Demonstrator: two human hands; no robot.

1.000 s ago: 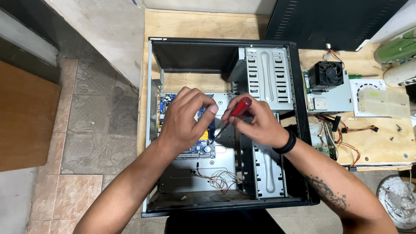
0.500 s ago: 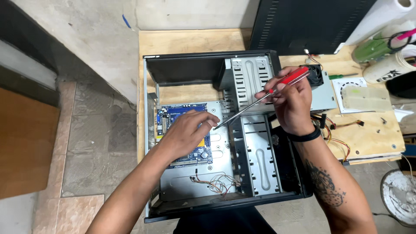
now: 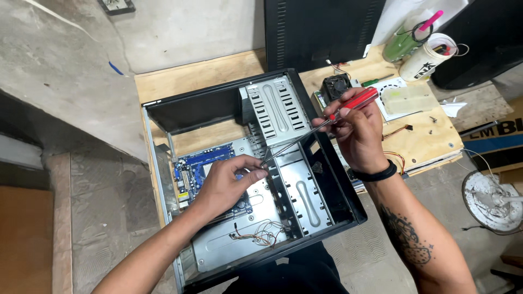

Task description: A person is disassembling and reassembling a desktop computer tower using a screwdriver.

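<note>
While my right hand grips the red-handled screwdriver above the open computer case, its fingers are wrapped closed about the handle and the thin steel shaft slants down to the tip, which meets my left hand. Those left fingers are pinched narrow at the tip; whether a screw sits between them I cannot tell. Beneath the left palm lies the blue motherboard, flat on the case floor. I judge the driver light, stiff and easy to hold by the ribbed handle, the bare shaft slippery; the board looks fragile, best touched by its edges. Past my right knuckles, on the wooden counter, sits a small cooling fan.
</note>
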